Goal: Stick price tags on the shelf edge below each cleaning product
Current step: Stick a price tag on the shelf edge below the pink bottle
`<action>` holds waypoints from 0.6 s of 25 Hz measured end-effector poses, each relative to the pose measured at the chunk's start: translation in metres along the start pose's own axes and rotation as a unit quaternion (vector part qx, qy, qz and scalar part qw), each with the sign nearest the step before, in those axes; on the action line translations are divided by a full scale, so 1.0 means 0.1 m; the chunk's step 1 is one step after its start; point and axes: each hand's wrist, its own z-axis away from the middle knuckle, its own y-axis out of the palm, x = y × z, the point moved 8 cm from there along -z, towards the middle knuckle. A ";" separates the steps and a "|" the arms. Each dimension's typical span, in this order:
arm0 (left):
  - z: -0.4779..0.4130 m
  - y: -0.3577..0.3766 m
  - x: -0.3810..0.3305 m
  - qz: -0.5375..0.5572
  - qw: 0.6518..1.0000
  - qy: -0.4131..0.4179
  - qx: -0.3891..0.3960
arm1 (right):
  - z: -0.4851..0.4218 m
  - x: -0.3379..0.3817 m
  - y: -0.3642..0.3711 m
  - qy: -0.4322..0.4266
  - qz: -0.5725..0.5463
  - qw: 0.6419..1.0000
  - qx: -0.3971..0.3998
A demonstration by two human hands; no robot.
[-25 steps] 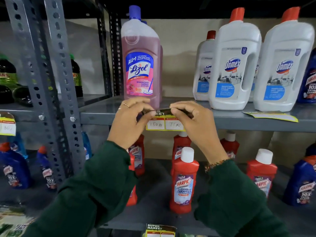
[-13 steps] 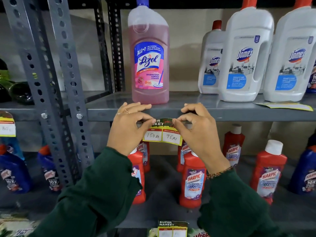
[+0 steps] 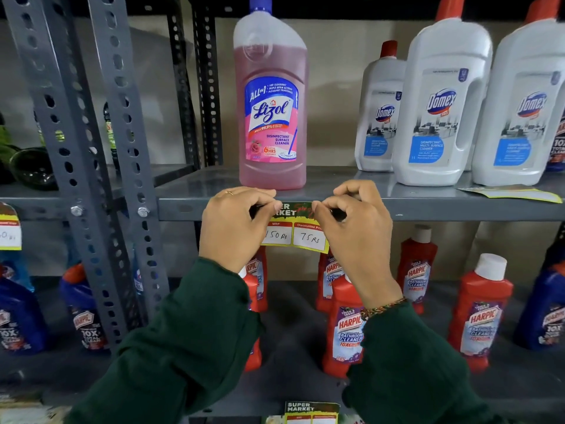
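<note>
A yellow and green price tag [image 3: 295, 231], handwritten 150 Rs and 75 Rs, lies against the grey shelf edge [image 3: 443, 211] directly below the pink Lizol bottle [image 3: 272, 99]. My left hand [image 3: 235, 228] pinches the tag's top left corner and my right hand [image 3: 351, 231] pinches its top right corner, thumbs pressing it to the metal. The tag's lower half hangs below the edge. White Domex bottles [image 3: 440, 102] stand to the right on the same shelf.
Another yellow tag [image 3: 516, 192] lies flat on the shelf before the Domex bottles. Red Harpic bottles [image 3: 480, 313] fill the lower shelf, blue ones [image 3: 21, 319] at left. Grey perforated uprights [image 3: 91, 148] stand left. A tag [image 3: 9, 231] hangs on the left rack's edge; another [image 3: 312, 413] below.
The tag has turned from nearly flat at the shelf's top to hanging face-out against the shelf edge. Both hands have lowered slightly and the view has moved closer.
</note>
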 end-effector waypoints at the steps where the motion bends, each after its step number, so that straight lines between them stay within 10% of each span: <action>1: -0.01 0.00 0.00 -0.007 1.000 0.001 -0.004 | -0.01 0.00 0.00 0.003 0.004 1.000 -0.005; 15: -0.03 0.23 0.01 -0.133 0.991 0.007 0.009 | 0.02 -0.03 0.16 -0.033 0.124 0.992 -0.013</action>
